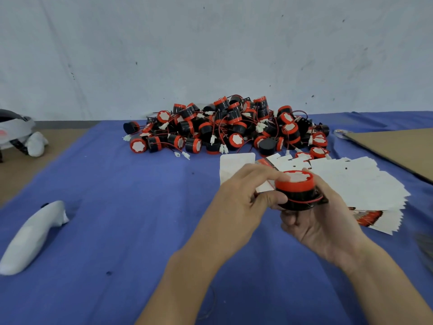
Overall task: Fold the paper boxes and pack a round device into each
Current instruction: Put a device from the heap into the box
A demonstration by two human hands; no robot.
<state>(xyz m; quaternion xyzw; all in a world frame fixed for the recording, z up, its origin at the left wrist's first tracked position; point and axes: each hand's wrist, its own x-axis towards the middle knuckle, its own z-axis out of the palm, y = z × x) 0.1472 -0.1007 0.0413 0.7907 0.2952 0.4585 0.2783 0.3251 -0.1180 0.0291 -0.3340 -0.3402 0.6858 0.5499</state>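
Observation:
A round black device with a red top and a white centre (297,190) is held above the blue cloth between both hands. My left hand (243,195) grips its left side, thumb low and fingers reaching over the red rim. My right hand (321,221) cups it from below and behind. A red wire runs round its base. Behind the hands lies a white paper box piece (236,164); how far it is folded cannot be told. A spread stack of flat white box blanks (365,186) lies to the right. A big pile of the same devices (229,127) sits at the back.
A blue cloth (131,231) covers the table. A white handheld controller (32,235) lies at the left front. A headset and a second white controller (21,137) sit at the far left. A brown cardboard sheet (398,148) lies at the right edge.

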